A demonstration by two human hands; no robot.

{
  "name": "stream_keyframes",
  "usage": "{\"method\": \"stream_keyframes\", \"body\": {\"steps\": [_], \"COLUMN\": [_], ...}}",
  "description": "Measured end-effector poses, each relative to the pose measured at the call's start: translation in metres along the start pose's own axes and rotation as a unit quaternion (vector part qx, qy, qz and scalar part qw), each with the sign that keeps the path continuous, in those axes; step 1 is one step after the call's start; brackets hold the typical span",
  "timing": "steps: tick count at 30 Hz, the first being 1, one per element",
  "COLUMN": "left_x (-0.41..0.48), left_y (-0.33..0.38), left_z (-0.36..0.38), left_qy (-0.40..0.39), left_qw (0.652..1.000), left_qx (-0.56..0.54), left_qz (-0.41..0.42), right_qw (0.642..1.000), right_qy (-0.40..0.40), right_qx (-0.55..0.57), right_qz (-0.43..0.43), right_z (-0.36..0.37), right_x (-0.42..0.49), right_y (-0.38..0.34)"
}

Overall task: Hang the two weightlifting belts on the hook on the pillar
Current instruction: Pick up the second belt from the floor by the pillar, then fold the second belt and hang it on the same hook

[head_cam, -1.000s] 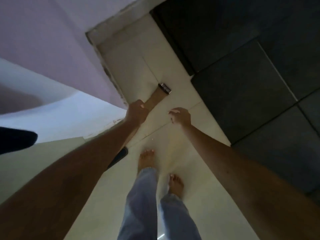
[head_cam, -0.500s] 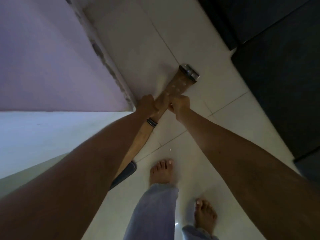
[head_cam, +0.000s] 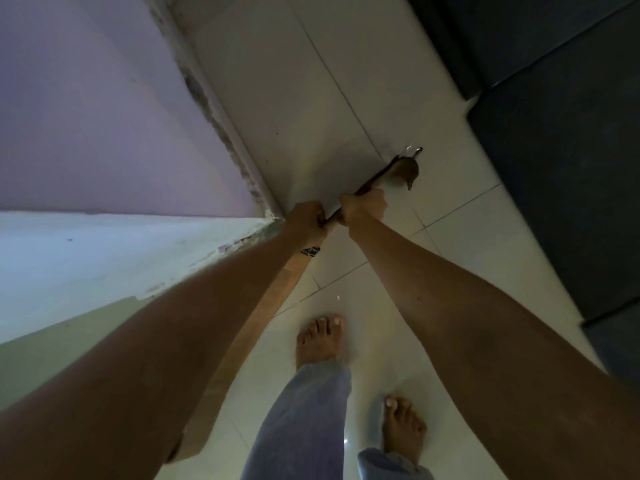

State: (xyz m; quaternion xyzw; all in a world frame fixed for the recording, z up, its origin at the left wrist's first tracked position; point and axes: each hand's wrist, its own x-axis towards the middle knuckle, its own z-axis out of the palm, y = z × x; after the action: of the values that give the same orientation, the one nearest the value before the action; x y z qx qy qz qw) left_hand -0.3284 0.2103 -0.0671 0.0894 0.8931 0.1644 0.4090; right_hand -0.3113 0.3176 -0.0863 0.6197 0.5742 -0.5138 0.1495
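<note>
A tan leather weightlifting belt [head_cam: 249, 337] runs from under my left forearm up through both hands to its metal buckle end [head_cam: 408, 168]. My left hand [head_cam: 306, 223] grips the belt close to the pillar's corner. My right hand [head_cam: 363, 206] is closed around the strap just beyond it, with the strap turned edge-on there and the buckle end curling past my fingers. The pillar [head_cam: 104, 133] fills the left side, lilac on one face and pale white on the other. No hook is in view. A second belt is not visible.
White floor tiles [head_cam: 294, 98] lie below. Dark rubber mats [head_cam: 554, 168] cover the floor at the right. My bare feet [head_cam: 320, 337] and jeans legs show at the bottom, near the pillar's base.
My right hand came across and took hold of the belt beside my left hand. The strap has twisted edge-on and its buckle end has curled. The view has moved closer to the pillar.
</note>
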Motion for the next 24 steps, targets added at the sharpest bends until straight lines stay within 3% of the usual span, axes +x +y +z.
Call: {"method": "stream_keyframes", "body": {"steps": [4, 8, 12, 15, 20, 24], "left_x": [-0.040, -0.091, -0.143, -0.196, -0.309, -0.434], "left_y": [0.016, 0.039, 0.066, 0.102, 0.168, 0.197], "left_z": [0.000, -0.018, -0.057, -0.105, -0.190, -0.247], "left_qy": [-0.066, -0.065, 0.012, 0.002, -0.005, -0.008], "left_qw": [0.998, 0.987, 0.921, 0.876, 0.845, 0.816], "left_qx": [-0.004, -0.148, -0.380, -0.473, -0.531, -0.577], "left_qz": [0.003, -0.001, -0.084, -0.092, -0.064, -0.033], "right_qw": [0.991, 0.987, 0.974, 0.954, 0.927, 0.930], "right_qy": [-0.070, -0.122, -0.204, -0.285, -0.372, -0.354], "right_qx": [0.103, 0.100, 0.095, 0.096, 0.035, -0.009], "right_qz": [0.039, 0.029, 0.019, -0.004, -0.047, -0.096], "right_z": [-0.036, -0.087, -0.144, -0.186, -0.261, -0.317], "right_x": [-0.026, -0.067, -0.136, -0.210, -0.365, -0.490], "right_y": [0.011, 0.010, -0.004, -0.022, -0.048, -0.063]}}
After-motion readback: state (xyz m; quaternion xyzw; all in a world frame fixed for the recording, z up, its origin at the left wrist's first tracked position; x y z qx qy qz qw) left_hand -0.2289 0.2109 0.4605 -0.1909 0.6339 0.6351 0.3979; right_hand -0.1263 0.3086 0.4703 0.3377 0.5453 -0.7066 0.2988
